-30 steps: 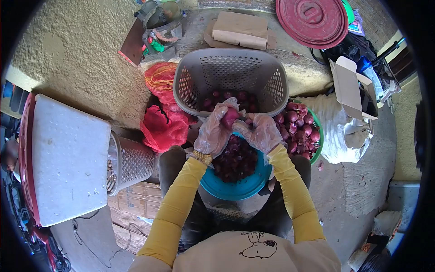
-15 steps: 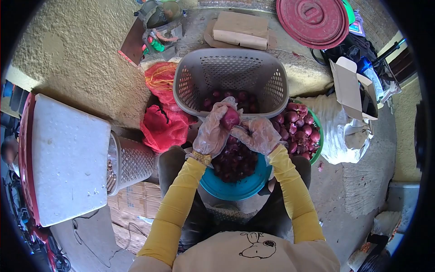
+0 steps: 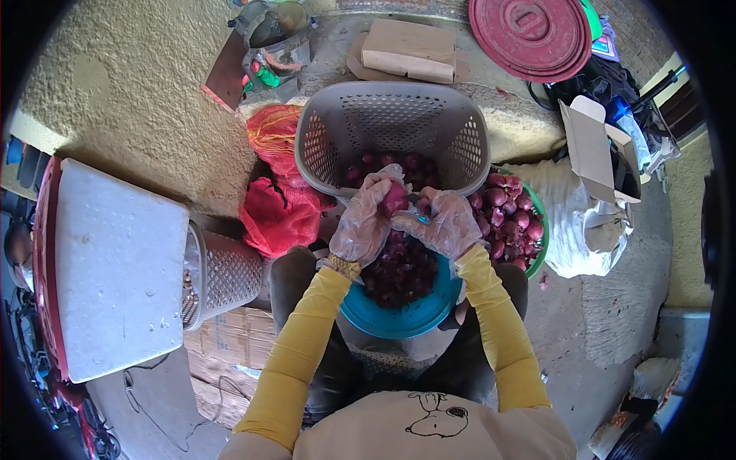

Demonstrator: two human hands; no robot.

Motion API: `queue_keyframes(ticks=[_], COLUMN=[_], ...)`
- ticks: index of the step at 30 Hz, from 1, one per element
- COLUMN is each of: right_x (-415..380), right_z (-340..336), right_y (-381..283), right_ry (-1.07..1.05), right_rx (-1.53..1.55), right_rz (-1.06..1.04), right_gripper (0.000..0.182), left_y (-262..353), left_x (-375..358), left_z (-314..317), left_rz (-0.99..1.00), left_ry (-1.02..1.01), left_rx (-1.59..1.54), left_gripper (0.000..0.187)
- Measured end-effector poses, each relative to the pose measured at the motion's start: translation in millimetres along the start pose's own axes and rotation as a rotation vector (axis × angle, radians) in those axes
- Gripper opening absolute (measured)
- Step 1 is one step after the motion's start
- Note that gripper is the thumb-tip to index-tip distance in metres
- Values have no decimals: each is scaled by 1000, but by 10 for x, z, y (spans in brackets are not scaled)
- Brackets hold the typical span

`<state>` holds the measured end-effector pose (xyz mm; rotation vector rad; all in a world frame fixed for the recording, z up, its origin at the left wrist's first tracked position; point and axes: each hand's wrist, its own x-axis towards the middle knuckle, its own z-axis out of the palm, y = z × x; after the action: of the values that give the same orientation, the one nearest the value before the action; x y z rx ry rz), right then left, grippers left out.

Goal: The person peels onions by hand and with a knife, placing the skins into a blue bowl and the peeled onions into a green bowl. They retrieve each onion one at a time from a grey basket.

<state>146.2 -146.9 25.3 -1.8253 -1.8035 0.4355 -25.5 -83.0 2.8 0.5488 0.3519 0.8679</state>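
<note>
Shifted slightly right, the onion (image 3: 394, 199) sits gripped in my left hand (image 3: 360, 224) over the blue basin (image 3: 399, 326)'s far edge and could fall if my glove (image 3: 351, 241) slips, my right hand (image 3: 449, 224)'s hold unclear.

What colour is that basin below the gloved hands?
The basin is turquoise blue; it shows best in the head view.
</note>
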Motion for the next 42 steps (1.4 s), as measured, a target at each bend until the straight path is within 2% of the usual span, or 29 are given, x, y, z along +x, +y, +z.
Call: queue_keyframes(ticks=[4, 13, 16, 18, 21, 24, 30, 34, 36, 37, 39, 42], right_x=[3, -4, -15, -12, -32, -36, -39, -38, -17, -18, -30, -25], right_z=[17, 80, 85, 69, 21, 91, 54, -1, -10, -34, -84, -92], right_y=[8, 50, 60, 58, 7, 67, 65, 26, -37, -56, -90, -131], right_ry=[4, -2, 34, 59, 54, -34, -36, -97, 84, 84, 101, 65], right_rx=[-23, 86, 160, 63, -13, -157, -54, -114, 184, 184, -28, -10], right_rz=[-12, -36, -89, -228, -256, -264, -289, -287, -327, -328, -122, -50], right_gripper=[77, 55, 48, 46, 43, 43, 40, 39, 47, 47, 62, 64], left_y=[-8, -6, -12, -41, -60, -23, 2, 76, 69, 64, 53, 19], left_x=[-2, 0, -6, 14, 28, 10, 0, -40, -31, -28, -37, -9], left_z=[-14, -7, -19, -43, -110, -130, -121, -28, -51, -60, -52, -89], left_rz=[14, 8, -4, 28, 65, 53, 34, 15, 33, 49, 37, 17], left_ry=[-14, 5, 24, 29, 47, 91, 89, 66, 42, 19, 10, -6], left_rx=[22, -42, -28, -20, 16, 51, 18, 53, 68, 83, 57, 33], left_gripper=[38, 35, 33, 32, 33, 35, 39, 42, 42, 42, 42, 42])
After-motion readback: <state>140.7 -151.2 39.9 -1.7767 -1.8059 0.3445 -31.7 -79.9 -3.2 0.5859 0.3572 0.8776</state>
